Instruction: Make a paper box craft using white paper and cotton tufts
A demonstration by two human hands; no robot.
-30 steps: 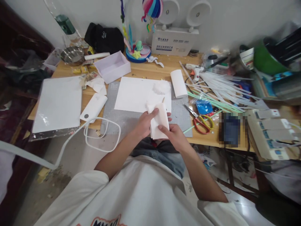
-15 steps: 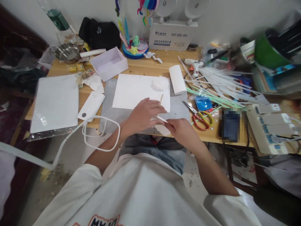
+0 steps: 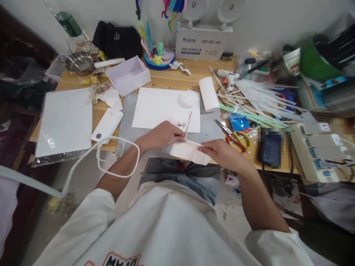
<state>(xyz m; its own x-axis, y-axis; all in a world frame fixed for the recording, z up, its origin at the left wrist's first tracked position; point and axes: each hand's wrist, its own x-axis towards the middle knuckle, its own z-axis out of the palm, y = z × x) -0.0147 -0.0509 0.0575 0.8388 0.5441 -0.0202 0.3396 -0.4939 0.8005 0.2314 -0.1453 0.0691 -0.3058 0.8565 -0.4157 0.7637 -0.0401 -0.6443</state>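
Observation:
A small piece of white paper (image 3: 190,150) is stretched between my two hands at the table's front edge. Its left end is pinched by my left hand (image 3: 163,136), and my right hand (image 3: 219,152) grips the upper right corner between thumb and fingers. Just beyond the paper, a thin tan stick (image 3: 188,125) points away from me. Under it lies a white sheet (image 3: 158,107), with a white fluffy clump (image 3: 185,99) and a few small dark specks on it. The sheet rests on a grey cutting mat (image 3: 129,114).
Red-and-yellow-handled scissors (image 3: 237,140) lie right of my right hand. Behind them are many white and green sticks (image 3: 257,99) and a glue gun (image 3: 229,78). A white cable (image 3: 135,162) loops over my left forearm. A lilac box (image 3: 129,77) and a white roll (image 3: 209,94) stand farther back.
My hands have moved apart, and the white paper now spreads flat between them. Earlier, my left hand reached farther over the sheet with fingers extended, near a thin white rolled edge.

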